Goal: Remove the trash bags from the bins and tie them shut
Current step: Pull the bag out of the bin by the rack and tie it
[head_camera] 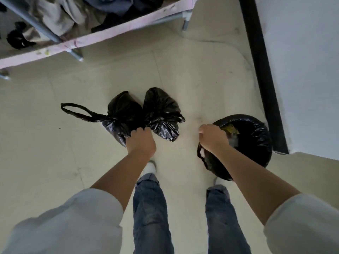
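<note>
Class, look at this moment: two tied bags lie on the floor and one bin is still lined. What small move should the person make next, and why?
Probably lift the right hand straight up, drawing the open bag out of its bin. That hand already has a grip on the bag's rim and handle, rubbish still shows inside, and the two tied bags by the left hand look finished.

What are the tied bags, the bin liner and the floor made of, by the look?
Tied bags: thin black plastic film, glossy; crinkled highlights, and the left hand bunches it easily. Bin liner: likely the same film, shiny folds over the rim, gripped by the right hand. Floor: pale, smooth, hard; faint seam lines suggest tile or vinyl, cannot tell which.
</note>
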A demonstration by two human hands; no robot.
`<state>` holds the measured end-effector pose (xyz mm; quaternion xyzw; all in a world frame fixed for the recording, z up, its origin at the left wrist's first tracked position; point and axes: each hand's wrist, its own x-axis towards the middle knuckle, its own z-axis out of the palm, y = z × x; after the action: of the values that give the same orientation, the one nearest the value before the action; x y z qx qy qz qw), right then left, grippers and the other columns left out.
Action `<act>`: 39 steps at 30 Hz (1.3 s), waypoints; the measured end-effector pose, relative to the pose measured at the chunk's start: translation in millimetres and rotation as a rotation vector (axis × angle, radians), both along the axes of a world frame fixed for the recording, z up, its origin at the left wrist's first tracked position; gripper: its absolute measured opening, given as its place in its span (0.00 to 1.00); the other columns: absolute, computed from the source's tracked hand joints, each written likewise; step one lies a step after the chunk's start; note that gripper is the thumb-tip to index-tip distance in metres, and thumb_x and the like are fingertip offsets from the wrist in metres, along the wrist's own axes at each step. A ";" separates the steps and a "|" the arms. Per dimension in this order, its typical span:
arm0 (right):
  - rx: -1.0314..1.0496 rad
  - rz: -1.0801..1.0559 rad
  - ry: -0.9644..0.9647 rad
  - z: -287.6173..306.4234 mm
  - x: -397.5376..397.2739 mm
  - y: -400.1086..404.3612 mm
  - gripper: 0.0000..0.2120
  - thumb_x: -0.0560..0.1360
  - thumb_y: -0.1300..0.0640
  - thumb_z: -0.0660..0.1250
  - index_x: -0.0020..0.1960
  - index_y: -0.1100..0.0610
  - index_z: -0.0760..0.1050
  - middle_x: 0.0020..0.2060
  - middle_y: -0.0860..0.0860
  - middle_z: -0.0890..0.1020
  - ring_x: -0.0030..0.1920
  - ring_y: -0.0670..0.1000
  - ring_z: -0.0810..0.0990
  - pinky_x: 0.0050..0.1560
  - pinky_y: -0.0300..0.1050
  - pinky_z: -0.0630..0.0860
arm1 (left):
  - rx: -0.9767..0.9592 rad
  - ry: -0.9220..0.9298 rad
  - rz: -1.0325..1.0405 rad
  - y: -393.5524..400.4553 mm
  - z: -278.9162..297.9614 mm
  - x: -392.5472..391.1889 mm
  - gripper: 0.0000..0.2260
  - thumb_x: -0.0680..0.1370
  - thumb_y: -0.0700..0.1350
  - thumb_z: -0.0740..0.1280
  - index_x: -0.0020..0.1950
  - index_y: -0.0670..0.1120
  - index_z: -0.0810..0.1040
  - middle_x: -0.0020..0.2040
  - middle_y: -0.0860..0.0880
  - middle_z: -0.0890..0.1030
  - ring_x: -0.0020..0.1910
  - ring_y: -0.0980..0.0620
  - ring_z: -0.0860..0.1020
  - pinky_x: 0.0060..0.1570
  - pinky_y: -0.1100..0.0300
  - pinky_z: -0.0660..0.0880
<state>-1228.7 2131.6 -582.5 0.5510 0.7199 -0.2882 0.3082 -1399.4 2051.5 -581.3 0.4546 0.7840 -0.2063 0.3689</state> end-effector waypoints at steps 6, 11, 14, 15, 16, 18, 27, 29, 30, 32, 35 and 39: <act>0.076 0.019 -0.067 -3.1 117.3 33.8 0.16 0.77 0.60 0.54 0.63 0.58 0.71 0.60 0.57 0.76 0.61 0.59 0.73 0.58 0.52 0.70 | 0.015 -0.037 0.079 18.7 -8.0 117.5 0.16 0.80 0.44 0.55 0.67 0.43 0.66 0.66 0.43 0.70 0.66 0.44 0.68 0.59 0.53 0.70; 0.073 0.066 -0.022 -21.9 219.0 46.9 0.16 0.78 0.58 0.56 0.64 0.59 0.70 0.61 0.57 0.75 0.62 0.59 0.72 0.60 0.52 0.71 | -0.025 -0.030 0.302 19.2 -29.4 222.3 0.17 0.80 0.45 0.55 0.68 0.42 0.64 0.66 0.42 0.71 0.66 0.43 0.69 0.60 0.51 0.69; 0.040 0.069 -0.022 -45.2 275.6 47.6 0.17 0.78 0.55 0.56 0.64 0.60 0.69 0.61 0.58 0.75 0.62 0.59 0.73 0.60 0.52 0.73 | -0.058 -0.044 0.497 13.2 -53.1 275.6 0.20 0.80 0.45 0.56 0.70 0.41 0.60 0.66 0.40 0.71 0.65 0.40 0.70 0.60 0.50 0.69; 0.023 0.055 -0.034 -54.6 290.8 47.1 0.18 0.78 0.54 0.56 0.65 0.61 0.68 0.61 0.59 0.74 0.62 0.59 0.73 0.61 0.52 0.72 | -0.063 -0.047 0.550 11.1 -62.9 290.5 0.22 0.80 0.45 0.56 0.73 0.40 0.57 0.67 0.39 0.70 0.65 0.40 0.70 0.61 0.50 0.69; 0.015 0.029 -0.038 -64.5 303.4 46.4 0.19 0.78 0.53 0.57 0.65 0.62 0.66 0.61 0.59 0.73 0.62 0.60 0.72 0.61 0.53 0.72 | -0.068 -0.043 0.596 8.8 -73.2 302.8 0.25 0.80 0.46 0.56 0.74 0.39 0.53 0.68 0.38 0.69 0.66 0.39 0.70 0.61 0.49 0.69; 0.041 -0.036 -0.022 -85.6 317.6 44.0 0.21 0.77 0.53 0.59 0.66 0.63 0.63 0.61 0.61 0.72 0.62 0.61 0.72 0.59 0.53 0.71 | -0.073 -0.020 0.673 3.6 -94.1 316.2 0.28 0.80 0.47 0.57 0.75 0.39 0.49 0.68 0.37 0.68 0.66 0.38 0.69 0.61 0.48 0.69; 0.153 -0.264 0.090 -148.3 317.9 40.0 0.18 0.75 0.64 0.61 0.62 0.69 0.63 0.61 0.66 0.68 0.59 0.66 0.73 0.57 0.56 0.72 | 0.173 0.038 0.737 -15.6 -150.4 311.9 0.24 0.77 0.38 0.62 0.70 0.35 0.58 0.63 0.34 0.69 0.60 0.33 0.72 0.56 0.44 0.71; 0.160 -0.295 0.124 -150.5 316.9 48.9 0.17 0.74 0.65 0.61 0.61 0.69 0.65 0.61 0.66 0.69 0.58 0.66 0.73 0.56 0.56 0.72 | 0.248 0.050 0.665 -11.5 -153.6 306.6 0.23 0.77 0.38 0.61 0.69 0.34 0.59 0.61 0.33 0.71 0.59 0.33 0.73 0.55 0.44 0.71; 0.171 -0.305 0.148 -151.3 315.9 53.5 0.17 0.73 0.65 0.61 0.61 0.69 0.65 0.61 0.66 0.69 0.58 0.65 0.73 0.56 0.55 0.73 | 0.278 0.057 0.636 -7.9 -153.9 302.3 0.23 0.77 0.38 0.60 0.69 0.34 0.59 0.61 0.33 0.72 0.58 0.33 0.73 0.55 0.44 0.71; 0.199 -0.336 0.194 -152.4 313.7 64.0 0.17 0.73 0.66 0.61 0.60 0.69 0.65 0.60 0.66 0.69 0.57 0.65 0.74 0.56 0.55 0.73 | 0.341 0.061 0.584 3.2 -154.5 294.3 0.21 0.77 0.38 0.60 0.68 0.34 0.60 0.59 0.33 0.73 0.57 0.33 0.74 0.53 0.45 0.71; 0.213 -0.366 0.205 -156.9 313.1 78.5 0.16 0.72 0.66 0.62 0.59 0.69 0.66 0.59 0.66 0.70 0.57 0.65 0.74 0.56 0.54 0.73 | 0.424 0.068 0.510 19.8 -154.5 286.2 0.19 0.77 0.38 0.59 0.66 0.34 0.61 0.58 0.33 0.74 0.56 0.34 0.75 0.51 0.46 0.71; 0.300 -0.351 0.352 -169.1 303.0 111.4 0.10 0.72 0.68 0.60 0.36 0.58 0.63 0.38 0.56 0.70 0.41 0.57 0.73 0.36 0.45 0.69 | 0.549 0.100 0.443 43.1 -170.0 272.5 0.18 0.78 0.41 0.60 0.65 0.34 0.63 0.57 0.33 0.75 0.55 0.35 0.76 0.50 0.48 0.72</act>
<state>-925.7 2243.0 -751.6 0.6482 0.6906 -0.3186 0.0390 -1126.8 2094.7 -751.3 0.3451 0.9069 0.0750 0.2299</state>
